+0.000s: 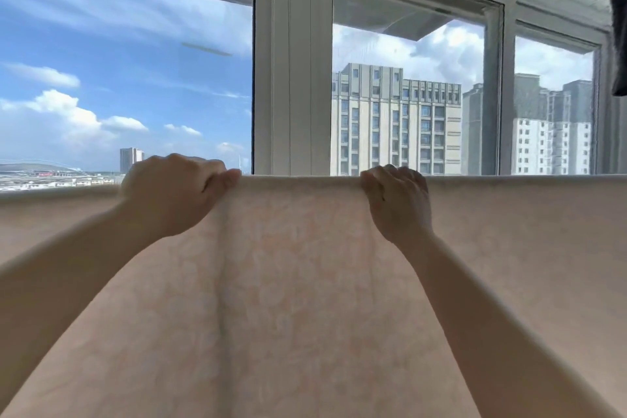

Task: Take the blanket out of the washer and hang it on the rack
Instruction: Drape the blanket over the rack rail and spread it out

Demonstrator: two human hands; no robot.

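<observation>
up by the window (pixel 293 78), left hand (pixel 173 193) & right hand (pixel 397 204) both clenched on the pink blanket's (pixel 298 265) top edge, no readable text anywhere

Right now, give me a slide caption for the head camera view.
Both hands, left hand and right hand, grip the top fold of a peach blanket before a high-rise window.

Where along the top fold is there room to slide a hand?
The blanket fold is bare between the left hand and right hand, and from the right hand to the picture's right edge. Left of the left hand, a shorter stretch.
</observation>
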